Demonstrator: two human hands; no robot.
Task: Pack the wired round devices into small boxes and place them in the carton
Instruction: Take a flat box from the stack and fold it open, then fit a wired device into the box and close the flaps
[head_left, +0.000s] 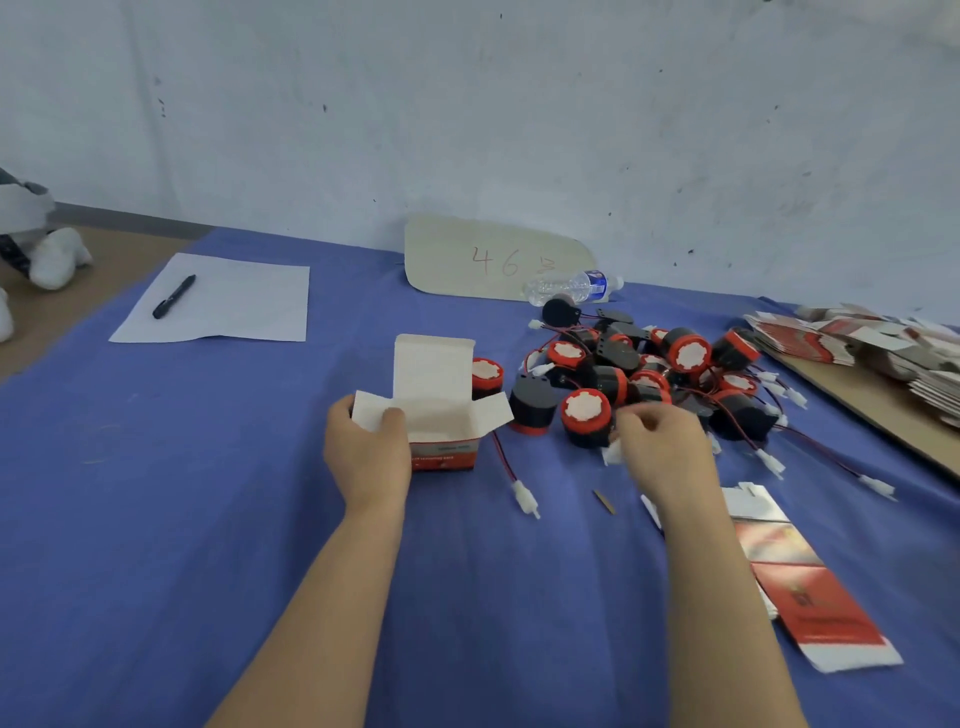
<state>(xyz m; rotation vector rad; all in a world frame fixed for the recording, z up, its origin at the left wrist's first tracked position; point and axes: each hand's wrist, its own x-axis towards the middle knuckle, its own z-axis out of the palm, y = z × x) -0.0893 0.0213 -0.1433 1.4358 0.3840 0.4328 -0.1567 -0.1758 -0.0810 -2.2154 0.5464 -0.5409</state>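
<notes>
A small red-and-white box (441, 415) stands on the blue cloth with its lid and flaps open. My left hand (371, 452) grips its left side, thumb on the left flap. To the right lies a pile of several black-and-red round devices (649, 374) with red-black wires and white plugs. My right hand (660, 447) reaches into the near edge of the pile, its fingers curled beside one device (587, 415); a white plug (613, 454) shows just under the hand. Whether the fingers pinch a wire is unclear. No carton is in view.
A flattened red box (815, 597) lies under my right forearm. Stacks of flat boxes (857, 343) sit on a board at the right. A loose plug (524, 493), paper with a pen (174, 296), a water bottle (571, 286) and a cardboard sign (493, 260) lie further off.
</notes>
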